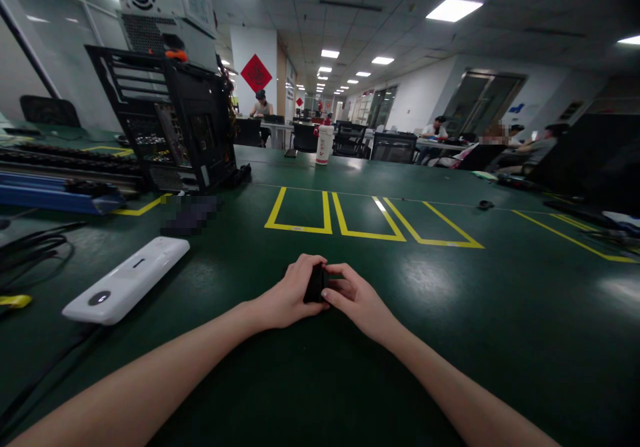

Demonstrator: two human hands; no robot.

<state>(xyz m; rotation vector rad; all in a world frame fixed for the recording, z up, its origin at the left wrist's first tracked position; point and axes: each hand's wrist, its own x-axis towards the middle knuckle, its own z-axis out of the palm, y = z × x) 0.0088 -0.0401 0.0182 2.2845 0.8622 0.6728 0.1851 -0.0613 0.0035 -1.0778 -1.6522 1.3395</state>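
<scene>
A small black object [315, 284] is between my two hands, low in the middle of the green table. My left hand [299, 290] wraps round its left side, thumb in front and fingers over the top. From the right, my right hand [354, 294] has its thumb and fingertips at the object's right side. The fingers hide much of the object, so its exact shape cannot be told. Beyond the hands, yellow tape outlines [373, 236] mark three areas side by side on the table.
A white device [131, 279] with a cable lies at the left. Behind it stand an open black computer case [175, 120] and blue rails [55, 192]. A white bottle [324, 144] is at the far edge. People sit in the background.
</scene>
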